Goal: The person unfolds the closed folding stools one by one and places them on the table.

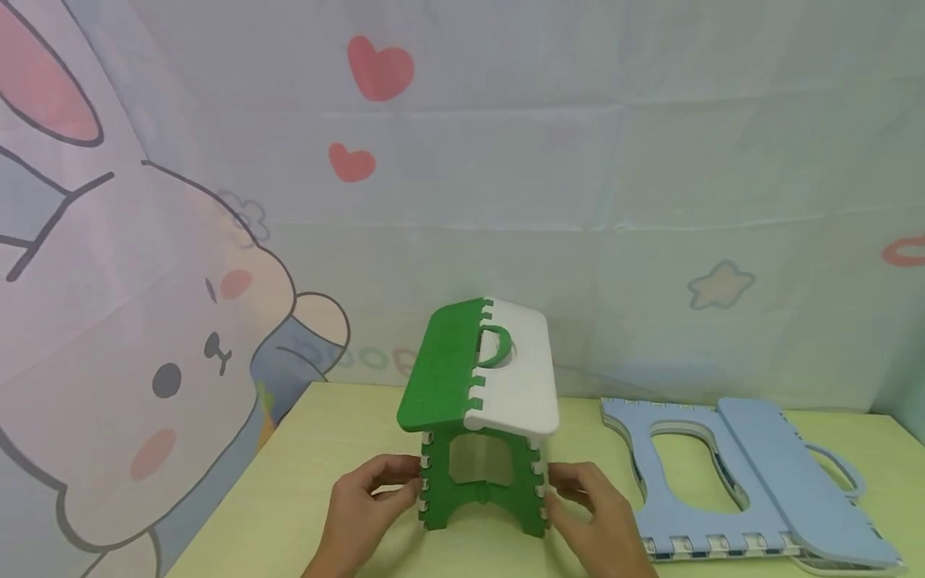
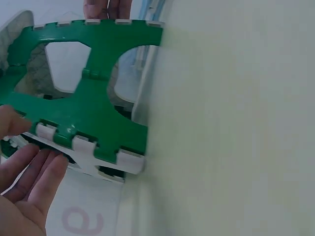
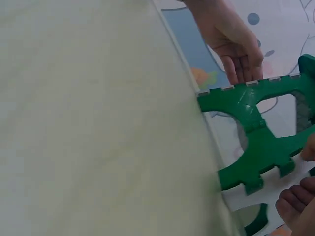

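A green and white folding stool [image 1: 441, 365] stands on the table, its two seat halves bent into a low peak along the hinged seam. A green loop handle [image 1: 499, 347] sits at that seam. My left hand [image 1: 372, 502] pinches the stool's left side edge, low on the legs. In the left wrist view, the thumb lies by the green leg panel [image 2: 98, 110] and the fingers lie along the white side. On the opposite edge, my right hand [image 1: 588, 514] holds the stool at about the same height, its fingertips partly hidden behind the side.
A light blue folding stool [image 1: 780, 466] lies folded flat on the table at the right, its handle pointing right. Behind the pale yellow table [image 1: 267, 498] hangs a cloth backdrop [image 1: 542, 177] printed with a rabbit, hearts and a star.
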Demonstrator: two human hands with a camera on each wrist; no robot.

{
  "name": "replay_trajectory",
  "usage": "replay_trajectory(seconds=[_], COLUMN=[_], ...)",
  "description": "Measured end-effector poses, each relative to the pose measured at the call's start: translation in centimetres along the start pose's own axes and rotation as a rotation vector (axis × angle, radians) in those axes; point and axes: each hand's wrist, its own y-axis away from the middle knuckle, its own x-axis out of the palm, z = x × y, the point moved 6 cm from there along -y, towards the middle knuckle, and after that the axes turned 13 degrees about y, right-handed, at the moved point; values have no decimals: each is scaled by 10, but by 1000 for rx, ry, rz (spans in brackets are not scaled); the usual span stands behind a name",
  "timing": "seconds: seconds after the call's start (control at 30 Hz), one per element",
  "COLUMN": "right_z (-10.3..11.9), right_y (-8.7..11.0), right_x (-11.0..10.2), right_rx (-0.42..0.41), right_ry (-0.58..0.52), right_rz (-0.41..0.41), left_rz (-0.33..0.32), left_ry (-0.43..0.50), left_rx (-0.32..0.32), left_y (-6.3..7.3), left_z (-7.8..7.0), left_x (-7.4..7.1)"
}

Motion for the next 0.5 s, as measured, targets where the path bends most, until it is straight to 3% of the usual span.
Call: replay_trajectory(seconds=[0.2, 0.3, 0.5], right_z=[18, 28, 46], right_y=[-14, -21, -31], right_x=[-16, -24, -32], right_rx=[68, 99, 130], right_ry=[-63, -148, -271], right_rz=[-26, -49, -89], left_rz=[-127, -168, -179], left_ry=[132, 189, 219], left_rx=[36, 47, 24], left_y=[-7, -11, -18], left_z=[-26, -40, -57], left_x=[-5, -5, -2])
